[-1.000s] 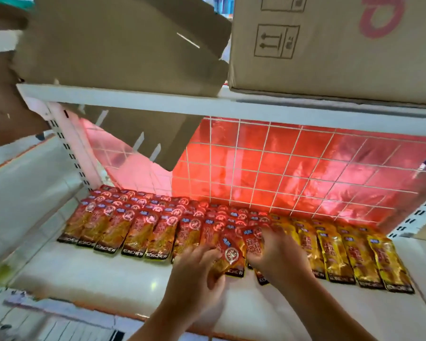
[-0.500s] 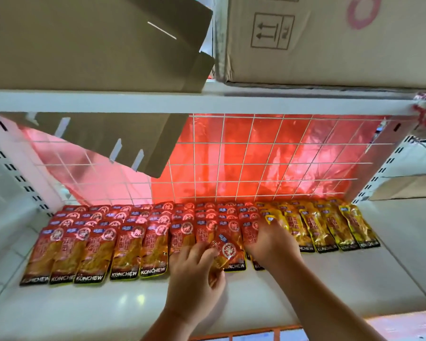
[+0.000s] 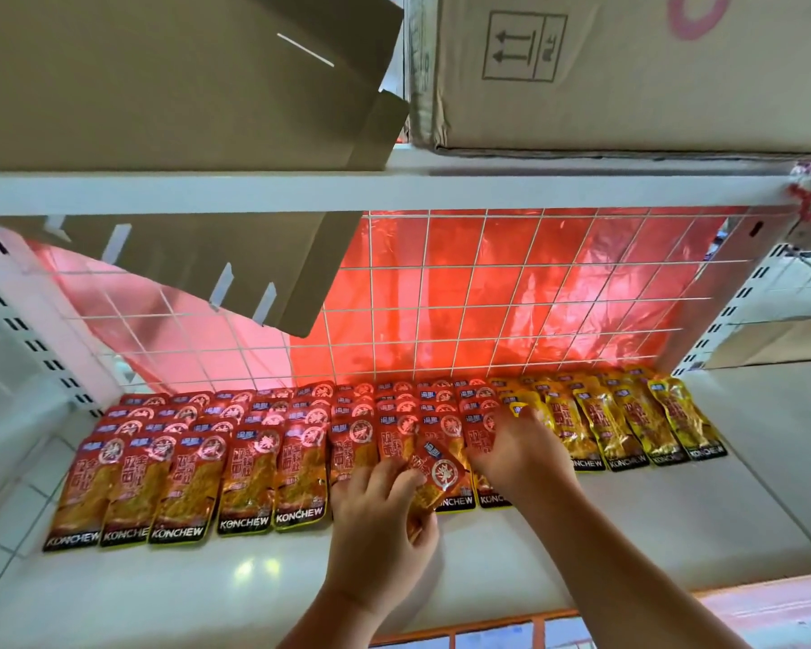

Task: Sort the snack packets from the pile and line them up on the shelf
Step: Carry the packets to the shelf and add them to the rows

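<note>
The white shelf (image 3: 197, 597) has a broad bare strip along its front edge, and that is where both forearms come in. Overhead the upper shelf lip (image 3: 394, 192) sits low, and a cardboard flap (image 3: 197, 269) hangs down at the back left, in front of the wire grid (image 3: 511, 292). The red packets (image 3: 249, 480) lie in overlapping rows from the left to the middle, the yellow packets (image 3: 628, 428) carry on to the right, and both stop well short of the front edge. One loose red packet (image 3: 434, 475) sits tilted over the near end of the red rows, between the two hands. The left hand (image 3: 380, 522) has its fingers curled onto that packet's lower corner, pinching it. The right hand (image 3: 516, 454) lies palm down where red meets yellow, fingers stretched over the packets.
</note>
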Motion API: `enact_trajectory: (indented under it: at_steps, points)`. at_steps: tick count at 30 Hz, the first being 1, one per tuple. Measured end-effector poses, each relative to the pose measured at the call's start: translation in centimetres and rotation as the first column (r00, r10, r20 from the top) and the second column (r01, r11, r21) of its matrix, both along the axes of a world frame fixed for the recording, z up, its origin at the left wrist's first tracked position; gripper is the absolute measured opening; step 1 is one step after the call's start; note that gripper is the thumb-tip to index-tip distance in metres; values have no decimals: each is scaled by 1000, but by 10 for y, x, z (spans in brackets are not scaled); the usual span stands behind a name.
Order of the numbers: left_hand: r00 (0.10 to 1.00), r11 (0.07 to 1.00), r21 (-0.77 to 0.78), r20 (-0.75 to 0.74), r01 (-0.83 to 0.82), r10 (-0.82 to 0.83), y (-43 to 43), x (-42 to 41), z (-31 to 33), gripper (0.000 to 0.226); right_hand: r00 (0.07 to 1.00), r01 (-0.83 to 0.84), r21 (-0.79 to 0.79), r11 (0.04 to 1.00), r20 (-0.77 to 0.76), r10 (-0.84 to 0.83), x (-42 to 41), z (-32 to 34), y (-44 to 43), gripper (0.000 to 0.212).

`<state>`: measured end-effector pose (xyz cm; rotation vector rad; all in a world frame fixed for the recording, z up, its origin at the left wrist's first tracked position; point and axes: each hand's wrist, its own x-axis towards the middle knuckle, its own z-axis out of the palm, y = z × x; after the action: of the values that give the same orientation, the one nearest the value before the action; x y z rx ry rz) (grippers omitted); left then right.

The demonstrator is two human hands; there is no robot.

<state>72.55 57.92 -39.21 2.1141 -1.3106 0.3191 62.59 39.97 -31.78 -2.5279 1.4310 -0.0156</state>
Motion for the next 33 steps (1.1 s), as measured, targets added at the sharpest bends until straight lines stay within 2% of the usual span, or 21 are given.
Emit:
enact_trajectory:
  at_steps: [9, 14, 20, 28, 33]
  points:
    - [999, 1000, 2, -45, -20, 20, -1, 1, -2, 36, 995, -77, -28, 997, 63, 78, -6, 5, 8, 47]
    - [982, 993, 21, -146, -117, 119, 6, 6, 8, 35, 965, -205, -38, 978, 158, 209, 6, 5, 29, 34]
    - [952, 964, 34, -155, -263, 265, 43, 36, 18, 33, 900, -374, -91, 923, 204, 384, 37, 4, 61, 24]
    - [842, 851, 154, -138, -503, 522, 120, 93, 26, 37, 784, -567, -82, 820, 251, 567, 104, 8, 125, 33]
    - [731, 750, 206, -173, -628, 660, 167, 127, 31, 38, 714, -646, -54, 761, 310, 628, 142, 5, 166, 27]
